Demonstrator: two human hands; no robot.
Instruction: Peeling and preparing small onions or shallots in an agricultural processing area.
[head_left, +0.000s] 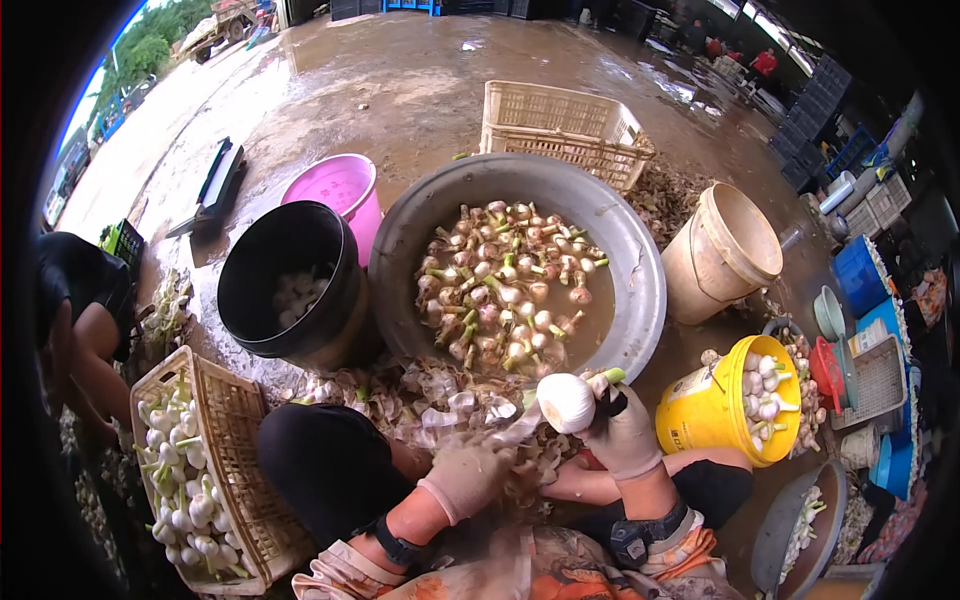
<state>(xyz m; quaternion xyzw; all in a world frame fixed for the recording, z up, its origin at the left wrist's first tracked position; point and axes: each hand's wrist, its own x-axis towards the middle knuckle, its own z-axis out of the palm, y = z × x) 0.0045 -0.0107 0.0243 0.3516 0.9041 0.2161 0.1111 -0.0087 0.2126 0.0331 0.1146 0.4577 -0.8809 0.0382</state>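
Note:
My right hand (626, 435), in a pale knit glove, grips a white garlic bulb (566, 403) with a short green stem end showing above the fingers. Left of it is my gloved left hand (469, 474), its fingers closed and blurred by motion. A pale strip of garlic skin (519, 429) stretches from those fingers towards the bulb. Loose garlic skins (450, 401) lie heaped below both hands, between my bent legs. Just beyond the heap, a wide grey basin (637, 300) holds muddy water and many unpeeled garlic bulbs (487, 311).
A black bucket (247, 300) and pink bucket (334, 180) stand left; a plastic crate of white garlic (225, 420) is nearer. Rightward are a beige bucket (697, 262) and yellow garlic bucket (694, 401). A beige crate (555, 112) stands beyond the basin. Another person's legs (97, 352) show far left.

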